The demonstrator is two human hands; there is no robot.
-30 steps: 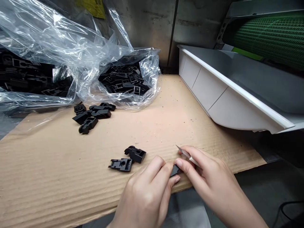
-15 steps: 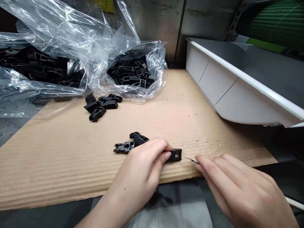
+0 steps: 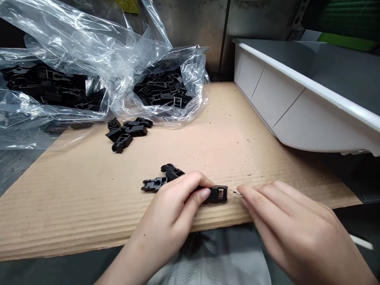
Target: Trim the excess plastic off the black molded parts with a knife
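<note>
Two bags (image 3: 197,65) hold black parts (image 3: 162,93) — left hand (image 3: 176,204) grips another part (image 3: 213,194), right hand (image 3: 292,221) a tool (image 3: 237,193).

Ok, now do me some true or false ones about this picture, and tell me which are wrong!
1. The left hand holds a black part. True.
2. The right hand holds a spoon. False: the right hand holds a thin metal tool.
3. The clear bags have black pieces inside. True.
4. The cardboard is bright blue. False: the cardboard is brown.
5. The tray is right of the bags. True.
</note>
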